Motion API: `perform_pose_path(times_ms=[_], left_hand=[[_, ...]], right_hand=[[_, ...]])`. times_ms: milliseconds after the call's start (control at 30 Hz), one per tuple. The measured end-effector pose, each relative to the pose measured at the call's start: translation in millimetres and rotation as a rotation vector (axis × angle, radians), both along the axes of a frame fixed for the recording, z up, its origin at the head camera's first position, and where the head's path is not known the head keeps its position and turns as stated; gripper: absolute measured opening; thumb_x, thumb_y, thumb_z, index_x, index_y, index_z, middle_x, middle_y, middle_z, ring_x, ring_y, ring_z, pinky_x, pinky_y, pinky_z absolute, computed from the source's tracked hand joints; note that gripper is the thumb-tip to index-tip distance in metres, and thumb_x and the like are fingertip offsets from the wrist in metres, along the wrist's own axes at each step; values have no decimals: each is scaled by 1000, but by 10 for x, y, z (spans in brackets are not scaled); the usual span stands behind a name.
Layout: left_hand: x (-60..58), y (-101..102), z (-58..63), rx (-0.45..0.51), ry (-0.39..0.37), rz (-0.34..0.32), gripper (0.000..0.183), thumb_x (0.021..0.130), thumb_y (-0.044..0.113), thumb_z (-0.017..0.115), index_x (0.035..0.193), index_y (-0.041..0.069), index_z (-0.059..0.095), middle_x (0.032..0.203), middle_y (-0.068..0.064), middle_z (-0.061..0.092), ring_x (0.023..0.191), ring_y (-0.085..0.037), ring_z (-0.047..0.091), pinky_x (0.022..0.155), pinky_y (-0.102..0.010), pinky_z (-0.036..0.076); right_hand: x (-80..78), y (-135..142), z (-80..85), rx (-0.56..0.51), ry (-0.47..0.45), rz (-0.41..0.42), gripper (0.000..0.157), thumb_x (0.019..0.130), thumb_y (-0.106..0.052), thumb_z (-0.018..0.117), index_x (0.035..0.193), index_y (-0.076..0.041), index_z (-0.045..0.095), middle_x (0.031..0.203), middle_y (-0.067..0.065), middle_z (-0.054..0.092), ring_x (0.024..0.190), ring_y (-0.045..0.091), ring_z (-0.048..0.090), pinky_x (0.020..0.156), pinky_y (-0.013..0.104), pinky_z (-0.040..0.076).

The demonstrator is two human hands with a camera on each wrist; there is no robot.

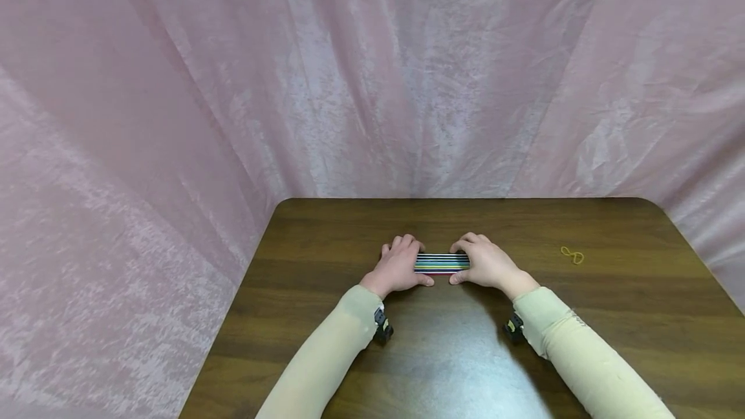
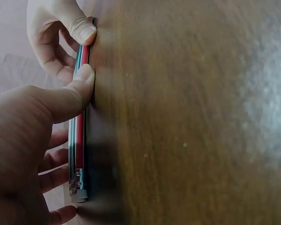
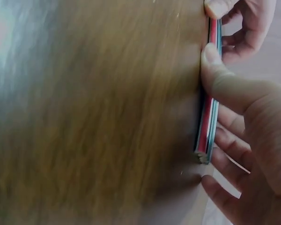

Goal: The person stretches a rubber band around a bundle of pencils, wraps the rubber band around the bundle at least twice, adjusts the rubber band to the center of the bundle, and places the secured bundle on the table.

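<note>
Several striped pencils lie side by side across the wooden table. A red one is nearest the person, and metal ferrules with eraser ends show at the left end in the left wrist view. The left hand holds the left part of the row, thumb on the near side and fingers on the far side. On the right part, the right hand grips in the same way, and its fingers cover some of the pencils. Between the two thumbs the middle of the row shows.
A thin yellow rubber band, looped in a figure eight, lies on the table right of the right hand. Pink curtains hang behind the table and at its sides. Each wrist bears a small black camera.
</note>
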State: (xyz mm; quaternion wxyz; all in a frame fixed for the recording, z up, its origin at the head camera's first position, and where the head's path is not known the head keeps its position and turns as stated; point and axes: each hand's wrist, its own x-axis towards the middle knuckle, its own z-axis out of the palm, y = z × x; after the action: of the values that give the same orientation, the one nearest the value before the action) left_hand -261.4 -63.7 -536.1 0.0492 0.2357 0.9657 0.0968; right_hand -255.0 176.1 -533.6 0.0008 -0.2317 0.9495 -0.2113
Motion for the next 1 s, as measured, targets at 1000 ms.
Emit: perform_pose_path(times_ms=[1000], left_hand=[[46,92,39,-44,-72,-46,35,85,54,72,102,23,67,96,10,59,87,-12,53,76,-35,34]], right_hand=[[100,-74,71,154,42,69,31,75,-41,84,87,-17,67,83,-6,61,82,21,57,72,43,48]])
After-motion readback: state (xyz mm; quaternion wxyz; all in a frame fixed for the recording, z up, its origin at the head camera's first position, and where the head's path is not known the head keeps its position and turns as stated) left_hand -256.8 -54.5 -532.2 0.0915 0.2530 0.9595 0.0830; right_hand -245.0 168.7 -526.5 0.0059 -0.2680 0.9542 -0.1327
